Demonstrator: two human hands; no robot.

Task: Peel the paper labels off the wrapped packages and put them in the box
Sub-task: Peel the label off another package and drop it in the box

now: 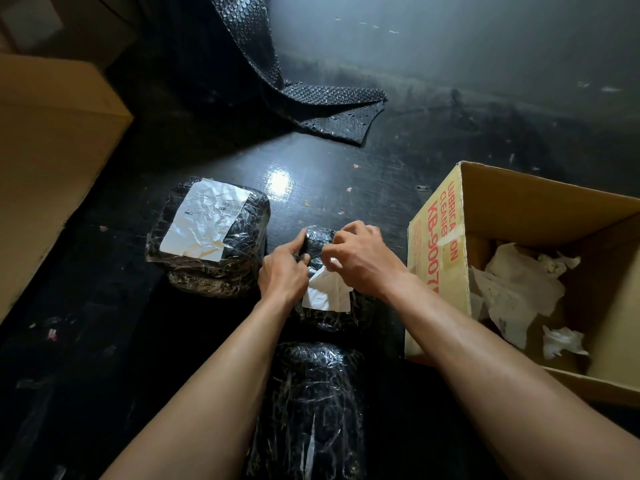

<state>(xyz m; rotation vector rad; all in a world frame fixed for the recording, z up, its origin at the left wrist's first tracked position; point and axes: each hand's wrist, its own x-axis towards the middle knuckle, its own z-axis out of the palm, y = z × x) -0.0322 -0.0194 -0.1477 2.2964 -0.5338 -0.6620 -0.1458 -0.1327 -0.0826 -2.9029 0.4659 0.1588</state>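
Label (325, 292) half-peeled, pinched by right hand (360, 258); left hand (282, 270) grips package (320, 242).

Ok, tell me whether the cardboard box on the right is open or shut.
Open. The cardboard box has no flaps closed over its top, and crumpled white paper labels are visible lying inside it.

labelled package (211, 237) left of the middle package (329, 306); open box (436, 271) on its right

Dim storeroom or packing area, scuffed dark floor (450, 140) littered with paper scraps, cardboard cartons (52, 161), black bubble wrap sheet (311, 98), plastic-wrapped packages (211, 237) with shipping labels
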